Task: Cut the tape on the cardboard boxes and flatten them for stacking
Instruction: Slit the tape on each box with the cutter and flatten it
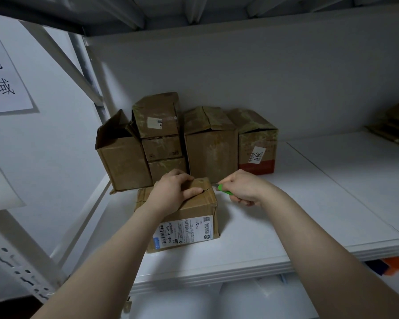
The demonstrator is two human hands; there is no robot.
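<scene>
Over a creased cardboard box left fingers curl; right fingers grip green cutter.

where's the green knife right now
In the head view, the knife is gripped in the right hand, right of the far top corner of the front box, in front of the tall box.

Blade of the cutter barely shows, perhaps touching the box.
</scene>
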